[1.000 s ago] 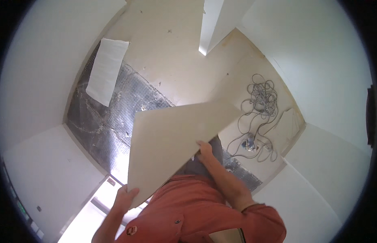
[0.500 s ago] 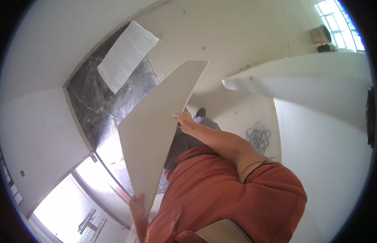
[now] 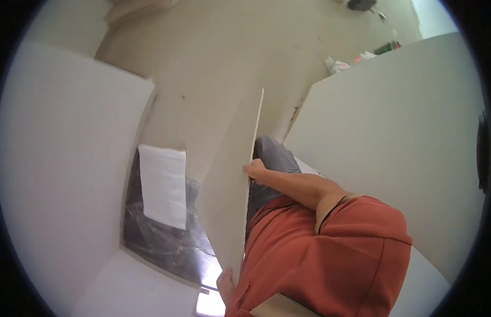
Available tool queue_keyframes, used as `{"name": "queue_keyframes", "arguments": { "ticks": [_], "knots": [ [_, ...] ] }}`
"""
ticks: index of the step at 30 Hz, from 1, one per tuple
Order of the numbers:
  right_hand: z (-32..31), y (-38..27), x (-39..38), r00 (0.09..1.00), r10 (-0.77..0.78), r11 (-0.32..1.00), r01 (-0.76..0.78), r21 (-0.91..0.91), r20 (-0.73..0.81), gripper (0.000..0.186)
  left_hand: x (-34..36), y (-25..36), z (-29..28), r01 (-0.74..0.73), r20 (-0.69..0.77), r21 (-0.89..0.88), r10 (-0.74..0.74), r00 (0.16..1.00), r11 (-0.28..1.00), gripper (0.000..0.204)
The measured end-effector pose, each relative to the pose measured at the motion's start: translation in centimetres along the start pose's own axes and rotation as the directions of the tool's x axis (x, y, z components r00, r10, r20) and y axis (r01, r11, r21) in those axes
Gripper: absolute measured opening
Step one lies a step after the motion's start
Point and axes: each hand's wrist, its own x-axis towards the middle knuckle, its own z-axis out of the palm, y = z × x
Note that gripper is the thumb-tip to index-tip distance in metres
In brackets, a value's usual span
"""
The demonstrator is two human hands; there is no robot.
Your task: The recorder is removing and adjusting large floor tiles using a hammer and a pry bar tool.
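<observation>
A large, thin off-white board (image 3: 224, 195), shaped like a plasterboard panel with slanting ends, is held close along my left side. Its long edge runs beside my body, tilted so that the broad face is turned to the left. My right hand (image 3: 256, 170) is closed over the near long edge around its middle, thumb on the face. Lower down, my left hand (image 3: 225, 281) grips the board's rear end; part of that hand is hidden.
A white rectangular sheet (image 3: 164, 187) lies on dark, shiny plastic sheeting (image 3: 161, 245) along the left wall (image 3: 71, 158). A pale wall (image 3: 388, 137) stands close on the right. Farther ahead are white bags (image 3: 336, 66) and a dark object (image 3: 360, 5) on the beige floor (image 3: 214, 58).
My body and view have turned left and moved forward, with the board carried along. The board now shows more edge-on. Both hands keep their hold; the door and coiled cable have left view.
</observation>
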Motion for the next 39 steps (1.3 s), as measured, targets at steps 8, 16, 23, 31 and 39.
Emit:
{"name": "queue_keyframes", "arguments": {
  "ticks": [8,16,23,31,39],
  "knots": [
    [-10.4,-18.1,7.1,0.998,-0.056,0.800,0.056,0.598,-0.019,0.030,6.5,28.3,6.7,-0.150,0.219,0.084,0.128,0.967,0.985,0.032],
    [-24.5,-36.0,18.3,0.946,-0.050,0.801,0.230,0.552,-0.321,0.025,8.7,53.7,21.2,-0.486,0.336,0.576,0.351,0.874,0.658,0.044],
    [-40.8,-46.1,25.0,0.870,0.029,0.548,0.398,0.736,-0.492,0.035,13.8,72.5,35.7,-0.605,0.503,0.654,0.336,0.796,0.454,0.043],
    [-64.0,-51.5,28.4,0.716,0.260,0.471,0.492,0.732,-0.648,0.036,10.1,92.1,63.8,-0.618,0.668,0.738,0.160,0.727,-0.272,0.038],
    [-89.5,-54.1,25.5,0.594,0.526,0.201,0.609,0.768,-0.609,0.032,-0.3,104.7,94.8,-0.894,0.908,0.392,-0.063,0.414,-0.216,0.028]
  ]
}}
